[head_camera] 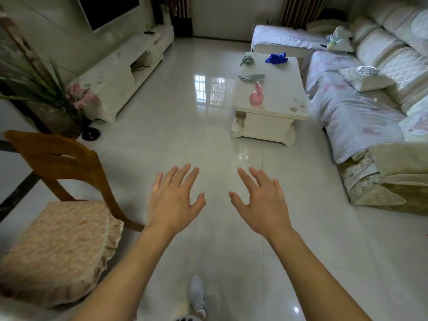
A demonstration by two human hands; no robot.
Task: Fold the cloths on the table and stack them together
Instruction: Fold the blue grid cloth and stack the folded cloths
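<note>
A cream coffee table [284, 93] stands across the room, far from both hands. On it lie a crumpled blue cloth [276, 58] at the far right, a bunched grey-green cloth [247, 60] at the far left, and a flatter grey cloth [251, 77] nearer the middle. A pink cloth [256, 97] sits in a lump near the table's front. My left hand [173, 200] and my right hand [264, 200] are stretched out over the tiled floor, palms down, fingers spread, holding nothing.
A wooden chair [58, 205] with a cushioned seat stands at the near left. A long sofa [361, 107] lines the right side beside the table. A white TV cabinet [125, 72] and a plant [41, 89] stand left. Glossy floor lies between me and the table.
</note>
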